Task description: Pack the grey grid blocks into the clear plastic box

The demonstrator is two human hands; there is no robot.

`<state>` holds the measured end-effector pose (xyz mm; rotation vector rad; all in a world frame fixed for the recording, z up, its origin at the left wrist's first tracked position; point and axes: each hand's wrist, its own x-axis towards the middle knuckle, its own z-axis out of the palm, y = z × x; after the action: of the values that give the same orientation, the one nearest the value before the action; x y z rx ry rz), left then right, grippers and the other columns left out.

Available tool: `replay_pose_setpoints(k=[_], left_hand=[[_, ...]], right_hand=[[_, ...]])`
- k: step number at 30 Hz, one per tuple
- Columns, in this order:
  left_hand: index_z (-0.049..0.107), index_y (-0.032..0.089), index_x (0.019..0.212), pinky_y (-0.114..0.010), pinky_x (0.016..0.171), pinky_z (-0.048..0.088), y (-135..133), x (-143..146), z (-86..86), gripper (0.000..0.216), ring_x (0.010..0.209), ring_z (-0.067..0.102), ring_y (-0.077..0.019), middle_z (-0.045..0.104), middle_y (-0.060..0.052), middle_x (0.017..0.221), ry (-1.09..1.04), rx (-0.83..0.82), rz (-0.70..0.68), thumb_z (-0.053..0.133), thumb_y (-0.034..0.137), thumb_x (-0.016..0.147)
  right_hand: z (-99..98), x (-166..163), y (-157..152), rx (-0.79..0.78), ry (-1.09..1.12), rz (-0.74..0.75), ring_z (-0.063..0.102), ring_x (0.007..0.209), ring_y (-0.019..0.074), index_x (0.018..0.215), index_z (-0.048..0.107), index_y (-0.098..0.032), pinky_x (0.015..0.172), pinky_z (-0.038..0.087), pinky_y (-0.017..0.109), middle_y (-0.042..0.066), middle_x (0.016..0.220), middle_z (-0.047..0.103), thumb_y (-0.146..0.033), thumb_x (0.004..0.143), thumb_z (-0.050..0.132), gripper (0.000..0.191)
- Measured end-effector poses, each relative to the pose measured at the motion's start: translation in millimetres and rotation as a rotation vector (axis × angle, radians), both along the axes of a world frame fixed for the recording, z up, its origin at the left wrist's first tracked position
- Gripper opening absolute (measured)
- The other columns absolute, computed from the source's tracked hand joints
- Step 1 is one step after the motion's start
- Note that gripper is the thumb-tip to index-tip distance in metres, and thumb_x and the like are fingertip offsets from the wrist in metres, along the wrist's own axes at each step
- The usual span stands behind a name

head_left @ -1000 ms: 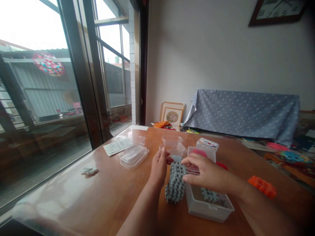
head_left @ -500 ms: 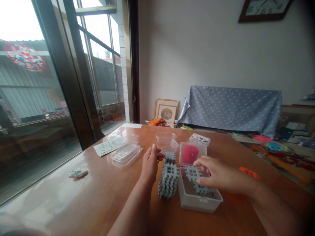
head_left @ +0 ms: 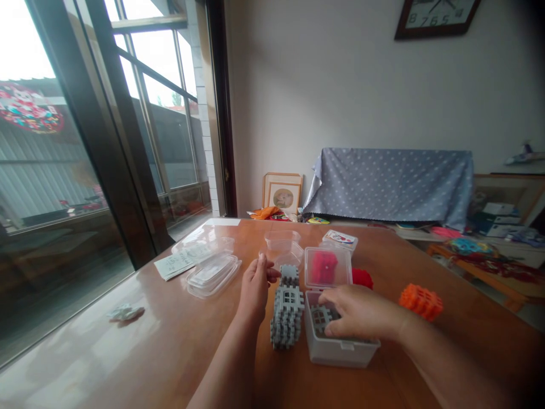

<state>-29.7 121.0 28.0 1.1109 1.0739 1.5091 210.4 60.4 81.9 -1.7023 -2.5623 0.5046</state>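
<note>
A row of grey waffle-shaped building blocks stands on the wooden table. My left hand rests against its far left side, fingers curled round the top block. My right hand reaches down into a clear plastic box just right of the row, fingers closed on a grey block inside it. The box's open lid stands upright behind, with red blocks showing through.
Empty clear containers and lids lie beyond my left hand, beside a paper sheet. An orange block cluster and a red one sit to the right. A crumpled wrapper lies left. A window runs along the table's left edge.
My right hand carried a grey block from the row rightwards and lowered it into the clear box. The camera view swung slightly; my left hand stayed on the row.
</note>
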Motion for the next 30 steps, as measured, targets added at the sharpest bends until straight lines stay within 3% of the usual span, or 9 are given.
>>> replay_pose_setpoints(k=[5,12,18,24,27,30], left_hand=[[0.064,0.017,0.087,-0.027,0.06,0.039,0,0,-0.1,0.057,0.062,0.058,-0.0156,0.073,-0.007,0.072,0.002,0.0,-0.001,0.055,0.073,0.087],[0.064,0.017,0.088,-0.028,0.06,0.04,-1,1,1.2,0.057,0.062,0.059,-0.0158,0.073,-0.007,0.071,0.006,0.002,-0.001,0.055,0.073,0.087],[0.064,0.017,0.087,-0.028,0.06,0.039,-1,2,-0.2,0.056,0.061,0.058,-0.0158,0.072,-0.007,0.071,0.011,0.004,-0.008,0.055,0.072,0.087],[0.064,0.017,0.087,-0.028,0.06,0.039,0,2,-2.1,0.056,0.062,0.059,-0.0163,0.072,-0.007,0.071,0.017,-0.015,-0.01,0.055,0.072,0.087],[0.064,0.017,0.086,-0.028,0.06,0.039,0,1,-1.9,0.056,0.062,0.059,-0.0164,0.073,-0.007,0.071,0.013,-0.015,-0.004,0.056,0.073,0.086],[0.065,0.017,0.086,-0.028,0.06,0.04,-1,2,-1.0,0.057,0.061,0.059,-0.0163,0.073,-0.008,0.071,0.018,-0.017,-0.004,0.057,0.073,0.085]], right_hand=[[-1.4,-4,-1,0.091,-0.054,0.022,0.069,0.08,0.0255,0.087,0.075,-0.028,0.06,0.032,0.028,0.002,0.084,0.076,-0.045,0.068,0.079,0.026],[-4.5,-8,-4,0.176,-0.069,0.04,0.071,0.084,0.0304,0.092,0.076,-0.029,0.064,0.039,0.031,0.005,0.091,0.078,-0.037,0.068,0.079,0.025],[1.9,4,-2,0.095,0.104,-0.044,0.07,0.089,0.0248,0.105,0.074,-0.028,0.069,0.042,0.029,0.004,0.1,0.077,-0.037,0.081,0.069,0.026],[5.6,10,-14,0.127,0.206,-0.131,0.06,0.068,0.0167,0.098,0.069,-0.024,0.058,0.034,0.025,0.0,0.077,0.069,-0.044,0.09,0.062,0.023],[2.9,9,-31,0.092,0.231,-0.078,0.056,0.066,0.0158,0.092,0.068,-0.024,0.058,0.033,0.026,-0.001,0.074,0.065,-0.052,0.087,0.067,0.029],[-1.1,10,-47,0.108,0.16,0.021,0.058,0.078,0.019,0.084,0.067,-0.024,0.068,0.035,0.028,-0.001,0.083,0.066,-0.049,0.076,0.079,0.029]])
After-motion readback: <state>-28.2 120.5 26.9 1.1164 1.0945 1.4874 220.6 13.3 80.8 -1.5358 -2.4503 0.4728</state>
